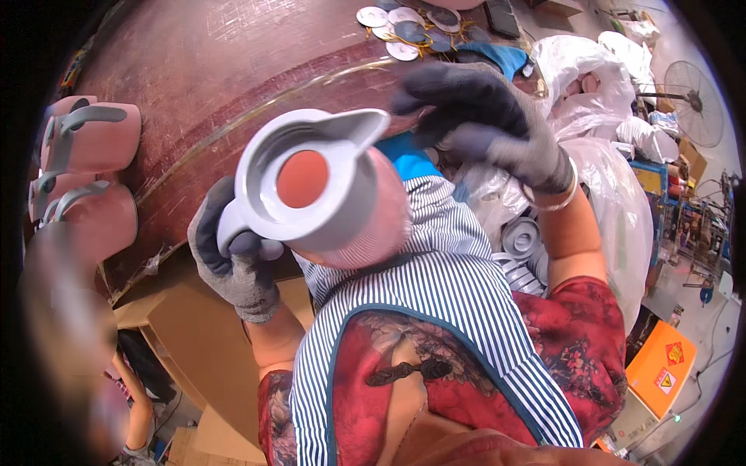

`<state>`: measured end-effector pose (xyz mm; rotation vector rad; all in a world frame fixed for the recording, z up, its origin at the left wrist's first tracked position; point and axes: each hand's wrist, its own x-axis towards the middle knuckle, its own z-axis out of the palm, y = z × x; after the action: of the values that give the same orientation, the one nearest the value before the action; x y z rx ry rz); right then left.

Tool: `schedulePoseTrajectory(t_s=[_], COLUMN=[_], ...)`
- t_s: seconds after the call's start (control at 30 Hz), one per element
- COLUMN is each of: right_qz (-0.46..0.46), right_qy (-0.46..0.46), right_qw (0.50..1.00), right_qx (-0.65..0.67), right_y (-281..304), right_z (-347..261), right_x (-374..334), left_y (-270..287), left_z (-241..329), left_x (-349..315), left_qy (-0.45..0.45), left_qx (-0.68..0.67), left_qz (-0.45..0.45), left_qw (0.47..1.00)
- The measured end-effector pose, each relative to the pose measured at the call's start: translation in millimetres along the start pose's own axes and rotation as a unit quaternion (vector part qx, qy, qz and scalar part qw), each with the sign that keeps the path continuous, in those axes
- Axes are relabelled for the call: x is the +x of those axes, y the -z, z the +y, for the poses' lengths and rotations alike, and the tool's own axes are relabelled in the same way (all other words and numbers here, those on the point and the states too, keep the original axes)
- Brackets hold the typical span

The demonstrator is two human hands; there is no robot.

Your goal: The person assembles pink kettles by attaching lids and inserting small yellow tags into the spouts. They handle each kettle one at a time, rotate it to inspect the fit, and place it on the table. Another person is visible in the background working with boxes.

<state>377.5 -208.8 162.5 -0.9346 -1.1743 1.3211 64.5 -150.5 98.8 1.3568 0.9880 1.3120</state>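
A pink jug (381, 210) with ribbed lower sides tilts in front of my striped apron, its mouth turned upward. The jug's pale grey collar (258, 190) carries a pointed spout and a handle, and the round opening shows the pink inside. My left hand (233, 260), in a grey and dark glove, is closed around the handle. Beyond the spout, my right hand (486, 116), gloved the same way, hovers apart from the jug. Its fingers are stretched out and somewhat blurred, and nothing shows in them.
Several pink jugs with grey handles (97, 140) stand at the table's left edge. Round discs with yellow ties (404, 31) lie on the dark red table (202, 62). Grey round parts (521, 237) and plastic bags (614, 202) sit at right; a cardboard box (190, 334) is lower left.
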Motion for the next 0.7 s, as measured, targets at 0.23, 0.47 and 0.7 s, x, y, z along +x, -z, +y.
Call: schedulePoseTrajectory(t_s=[0.23,0.47,0.7], right_qz=[-0.077,0.05,0.098], right_qy=[-0.369,-0.309,-0.332], right_qw=[0.674,0.558,0.677], right_qx=[-0.636,-0.768,-0.649], right_y=[197,242,213], right_z=[263,402,282], right_x=[-151,-182,-143], left_y=[-7,-29,-43], left_z=[-4,5,-7], left_x=[-42,-78,-78], left_qy=[0.062,0.133,0.088], left_qx=[0.023,0.087,0.07], left_qz=[-0.063,-0.125,-0.074], left_qw=[0.996,0.979,0.991])
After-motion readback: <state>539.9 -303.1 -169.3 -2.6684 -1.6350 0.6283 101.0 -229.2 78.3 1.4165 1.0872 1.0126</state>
